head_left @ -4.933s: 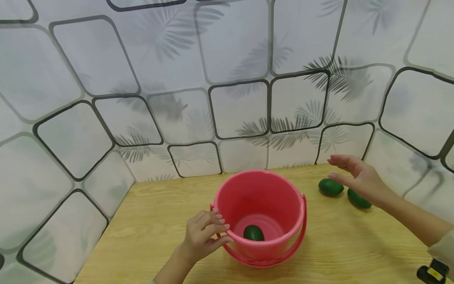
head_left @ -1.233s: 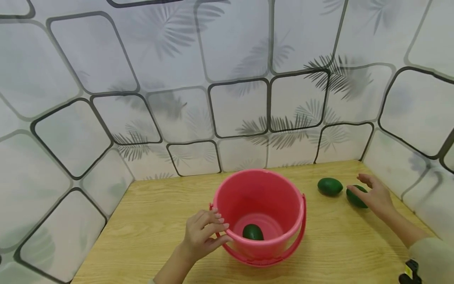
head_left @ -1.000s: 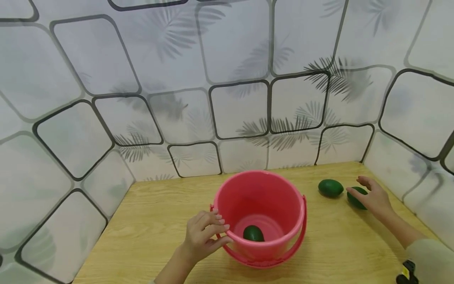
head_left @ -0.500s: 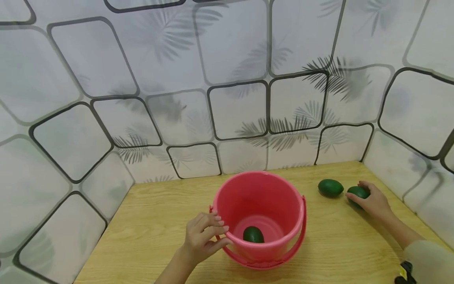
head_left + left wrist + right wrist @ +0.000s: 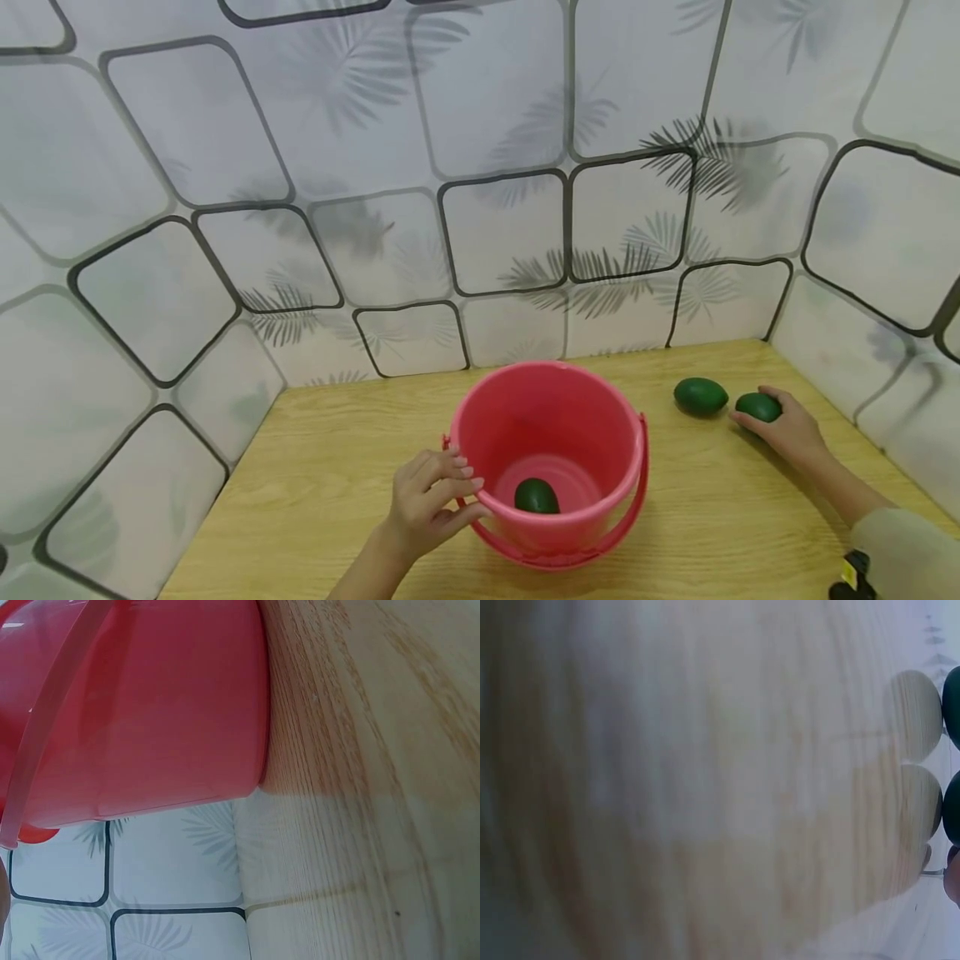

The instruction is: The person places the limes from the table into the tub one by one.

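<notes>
A pink bucket (image 5: 551, 533) with its handle hanging down at the front stands upright on the table, also filling much of the left wrist view (image 5: 172, 705). Over its left rim my left hand (image 5: 427, 504) hooks its fingers, the thumb on the outer side. One dark green avocado (image 5: 536, 496) lies on the bucket's floor. Far to the right, my right hand (image 5: 787, 429) grips a second avocado (image 5: 759, 407) between thumb and fingers, low over the table. Just left of it lies a third avocado (image 5: 701, 397). Both of these avocados show at the right wrist view's edge.
The wood-grain table (image 5: 322, 467) ends at a patterned wall (image 5: 510, 233) behind, with more wall panels on the left and right sides. A black and yellow device (image 5: 853, 575) is at my right sleeve (image 5: 903, 546).
From above the two avocados, my right hand has come down to the right-hand one and closed its fingers round it; that avocado has turned slightly. My left hand keeps its place on the bucket.
</notes>
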A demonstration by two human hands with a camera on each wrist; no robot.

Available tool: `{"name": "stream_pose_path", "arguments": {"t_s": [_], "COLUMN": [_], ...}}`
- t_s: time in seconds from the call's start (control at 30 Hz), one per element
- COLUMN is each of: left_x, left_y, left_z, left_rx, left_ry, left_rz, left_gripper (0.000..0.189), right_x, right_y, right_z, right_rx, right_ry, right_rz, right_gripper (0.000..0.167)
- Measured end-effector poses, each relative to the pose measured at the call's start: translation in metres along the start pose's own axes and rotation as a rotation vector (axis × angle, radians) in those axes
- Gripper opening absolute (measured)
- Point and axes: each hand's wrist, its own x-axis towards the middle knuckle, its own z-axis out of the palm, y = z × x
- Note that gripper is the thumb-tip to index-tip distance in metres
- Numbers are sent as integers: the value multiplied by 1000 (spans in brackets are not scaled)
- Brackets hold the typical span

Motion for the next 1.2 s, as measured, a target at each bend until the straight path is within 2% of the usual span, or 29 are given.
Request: {"name": "stream_pose_path", "arguments": {"t_s": [0.2, 0.43, 0.9, 1.2], "left_x": [0, 1, -1, -4], "left_y": [0, -1, 1, 1], "left_z": [0, -1, 0, -1], "left_rx": [-3, -6, -12, -8], "left_ry": [-4, 0, 1, -7], "left_rz": [-1, 2, -4, -11], "left_gripper": [37, 36, 36, 36], "right_x": [-2, -3, -13, -21], "right_y": [1, -2, -6, -11], "right_z": [0, 2, 7, 11], "right_rx": [1, 1, -16, -27], "right_ry": [-16, 11, 40, 61], "right_rz": [23, -12, -8, -36], "right_gripper": [84, 74, 70, 66]}}
